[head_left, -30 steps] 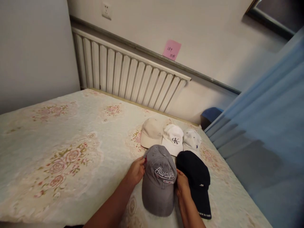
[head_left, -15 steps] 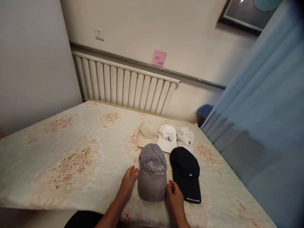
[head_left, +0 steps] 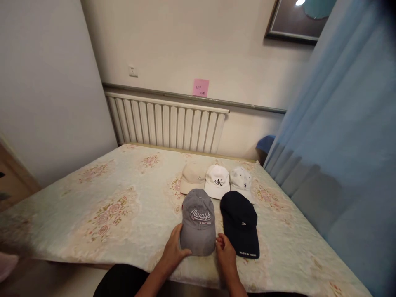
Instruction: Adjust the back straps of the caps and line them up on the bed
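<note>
A grey cap (head_left: pixel 198 220) with "Always" stitched on its front lies on the floral bed cover (head_left: pixel 117 206), brim toward me. My left hand (head_left: pixel 175 248) grips the left corner of its brim. My right hand (head_left: pixel 225 255) rests by the brim's right corner, fingertips touching it. A dark navy cap (head_left: pixel 240 222) lies just right of the grey one. Behind them sit a beige cap (head_left: pixel 191 177), a white cap (head_left: pixel 218 180) with black letters, and a white dotted cap (head_left: pixel 241 180) in a row.
A white radiator (head_left: pixel 167 121) runs along the far wall under a pink note (head_left: pixel 201 87). A blue curtain (head_left: pixel 340 156) hangs at the right. A blue bin (head_left: pixel 265 143) stands behind the bed's far corner. A framed picture (head_left: pixel 297 20) hangs at upper right.
My hands have slid from the sides of the grey cap's crown down to its brim corners. The view has pulled back and tilted up, showing more wall.
</note>
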`<state>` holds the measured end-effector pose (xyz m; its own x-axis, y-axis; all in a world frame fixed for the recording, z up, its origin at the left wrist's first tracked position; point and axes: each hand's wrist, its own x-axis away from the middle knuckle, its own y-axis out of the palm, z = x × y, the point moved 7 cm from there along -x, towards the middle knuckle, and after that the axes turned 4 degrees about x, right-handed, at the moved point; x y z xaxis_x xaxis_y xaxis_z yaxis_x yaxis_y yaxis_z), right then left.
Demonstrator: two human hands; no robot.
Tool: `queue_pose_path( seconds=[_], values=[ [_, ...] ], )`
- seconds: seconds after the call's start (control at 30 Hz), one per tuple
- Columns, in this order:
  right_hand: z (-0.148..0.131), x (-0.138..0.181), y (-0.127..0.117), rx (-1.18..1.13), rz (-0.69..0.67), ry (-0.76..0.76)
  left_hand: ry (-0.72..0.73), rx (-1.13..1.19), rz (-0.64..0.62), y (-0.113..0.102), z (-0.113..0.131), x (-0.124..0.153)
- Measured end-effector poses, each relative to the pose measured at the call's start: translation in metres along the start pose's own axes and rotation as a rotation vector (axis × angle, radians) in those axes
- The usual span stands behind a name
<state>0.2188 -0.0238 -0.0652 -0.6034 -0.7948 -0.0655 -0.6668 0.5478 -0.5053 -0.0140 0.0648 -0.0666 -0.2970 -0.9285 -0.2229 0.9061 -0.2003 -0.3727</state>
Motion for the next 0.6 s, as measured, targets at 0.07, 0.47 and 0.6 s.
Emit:
queue_pose_path(
  seconds=[0.07,0.47,0.6],
  values=[
    [0.000,0.001,0.000,-0.010,-0.005,-0.016,0.012,-0.025,-0.027,0.001,0.003,0.001],
    [0.002,0.001,0.001,-0.040,-0.040,-0.036,0.035,-0.084,-0.055,0.005,0.009,0.007],
    [0.001,0.003,0.000,-0.050,-0.040,-0.042,0.026,-0.068,-0.049,0.004,0.013,0.007]
  ],
)
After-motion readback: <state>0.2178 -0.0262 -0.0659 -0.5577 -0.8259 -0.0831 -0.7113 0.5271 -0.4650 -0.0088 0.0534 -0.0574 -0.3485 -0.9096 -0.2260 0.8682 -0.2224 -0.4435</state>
